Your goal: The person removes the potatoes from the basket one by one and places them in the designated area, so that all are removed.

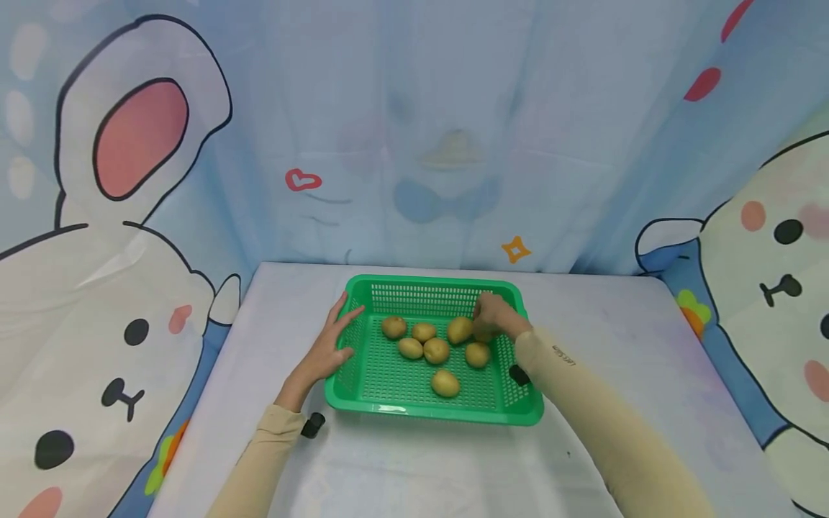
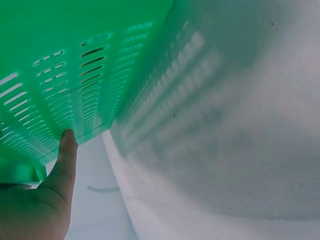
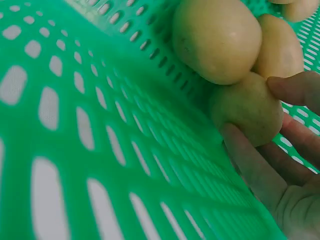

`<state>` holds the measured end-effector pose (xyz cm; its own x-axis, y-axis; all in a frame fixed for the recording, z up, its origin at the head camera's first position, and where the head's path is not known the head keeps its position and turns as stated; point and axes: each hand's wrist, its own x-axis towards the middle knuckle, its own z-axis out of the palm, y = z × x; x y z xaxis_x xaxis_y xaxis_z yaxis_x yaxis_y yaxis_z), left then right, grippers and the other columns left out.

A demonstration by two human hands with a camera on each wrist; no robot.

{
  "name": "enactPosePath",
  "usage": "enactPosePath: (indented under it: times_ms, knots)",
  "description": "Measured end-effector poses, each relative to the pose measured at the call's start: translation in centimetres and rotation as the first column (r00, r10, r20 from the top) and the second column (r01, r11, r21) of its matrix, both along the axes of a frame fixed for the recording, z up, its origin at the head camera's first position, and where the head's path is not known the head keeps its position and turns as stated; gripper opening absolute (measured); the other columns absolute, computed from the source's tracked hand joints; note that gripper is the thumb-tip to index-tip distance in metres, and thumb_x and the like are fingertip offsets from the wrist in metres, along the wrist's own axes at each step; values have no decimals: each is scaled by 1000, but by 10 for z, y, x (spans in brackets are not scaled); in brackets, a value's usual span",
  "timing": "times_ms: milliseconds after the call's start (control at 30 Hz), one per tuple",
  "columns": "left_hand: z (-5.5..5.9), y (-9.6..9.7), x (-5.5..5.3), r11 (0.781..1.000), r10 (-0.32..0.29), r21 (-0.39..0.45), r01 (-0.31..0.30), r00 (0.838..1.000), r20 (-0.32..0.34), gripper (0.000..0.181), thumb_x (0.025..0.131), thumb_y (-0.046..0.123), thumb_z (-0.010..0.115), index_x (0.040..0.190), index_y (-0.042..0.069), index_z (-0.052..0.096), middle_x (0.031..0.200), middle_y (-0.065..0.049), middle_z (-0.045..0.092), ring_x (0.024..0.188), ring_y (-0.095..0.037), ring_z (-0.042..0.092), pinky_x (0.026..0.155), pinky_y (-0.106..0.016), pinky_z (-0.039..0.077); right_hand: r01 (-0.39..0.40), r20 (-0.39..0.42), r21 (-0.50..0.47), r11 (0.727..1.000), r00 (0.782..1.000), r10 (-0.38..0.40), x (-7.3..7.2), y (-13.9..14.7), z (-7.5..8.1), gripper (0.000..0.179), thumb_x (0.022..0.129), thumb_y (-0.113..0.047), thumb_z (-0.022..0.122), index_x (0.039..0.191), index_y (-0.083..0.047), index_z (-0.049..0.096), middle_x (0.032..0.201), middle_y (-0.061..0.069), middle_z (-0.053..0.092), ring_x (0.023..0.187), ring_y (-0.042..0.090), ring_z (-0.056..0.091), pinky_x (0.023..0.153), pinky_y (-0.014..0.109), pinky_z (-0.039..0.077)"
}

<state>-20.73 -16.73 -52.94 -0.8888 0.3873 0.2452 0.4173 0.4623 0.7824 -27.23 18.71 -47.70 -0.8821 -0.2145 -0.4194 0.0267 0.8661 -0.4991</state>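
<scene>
A green plastic basket with slotted walls holds several yellowish potatoes. At its left side, my left hand rests against the rim with fingers spread. One finger of that hand lies along the outer slotted wall in the left wrist view. My right hand reaches into the basket's back right part. In the right wrist view, its thumb and fingers grip a potato. That potato touches a larger potato, and another potato lies beside it. My right hand partly hides the gripped potato in the head view.
The basket stands on a table covered with a white cloth. Behind the table hangs a blue curtain with cartoon prints. Near the basket's front, a single potato lies apart from the others.
</scene>
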Motion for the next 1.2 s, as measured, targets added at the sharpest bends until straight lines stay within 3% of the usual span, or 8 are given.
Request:
enactPosePath:
  times_ms: [167,200,267,300,367,667,1000,1200]
  knots:
    - [1,1,1,1000,10,0,-10,1000,1,81,69,0,52,149,4,41,164,-17,2,149,-40,7,107,-69,22,-6,-17,-41,999,1000,5,1,5,12,10,71,5,58,63,0,59,59,6,48,50,13,43,51,29,46]
    - [0,1,1,1000,12,3,-12,1000,1,81,69,-1,52,149,4,42,164,-17,3,149,-40,7,107,-69,22,-4,-22,-55,999,1000,3,2,6,17,5,73,4,59,73,5,64,67,11,56,54,14,48,54,30,49]
    - [-1,2,2,1000,17,4,-16,1000,-1,79,69,-1,52,148,3,42,164,-18,3,149,-41,7,106,-69,22,6,-24,-100,995,1000,-8,6,10,26,26,76,1,62,99,14,67,92,25,65,64,20,57,63,35,54]
    - [-2,2,2,1000,17,5,-17,1000,2,79,70,-2,52,148,3,42,164,-18,3,149,-41,7,107,-69,22,10,-26,-127,992,1000,-13,7,13,30,37,78,0,64,111,16,65,106,31,64,71,24,62,68,39,56]
    - [-2,3,3,1000,17,5,-17,1000,6,79,69,-2,52,148,2,42,164,-18,3,149,-41,7,107,-69,22,11,-23,-168,986,1000,-15,10,19,39,43,81,-3,65,119,17,61,121,37,59,79,30,65,74,43,56]
    - [3,4,5,1000,24,18,-24,999,24,78,69,-4,52,146,2,44,164,-18,3,149,-40,5,107,-70,20,-30,-132,-345,938,991,-17,8,72,63,47,91,-5,63,132,15,53,134,35,51,112,45,58,87,47,52]
    - [5,2,5,999,16,36,-17,999,32,76,69,-4,50,145,-1,44,164,-18,2,149,-40,4,107,-70,19,132,-132,-395,909,971,-199,10,124,50,53,92,-10,64,137,12,49,133,33,52,113,41,57,79,26,54]
    - [4,3,4,999,9,33,-9,1000,14,76,69,-3,49,144,-1,45,164,-18,2,149,-41,5,107,-70,20,213,-103,-407,888,956,-276,17,149,21,55,93,-13,66,137,14,48,132,34,52,109,35,61,85,34,55]
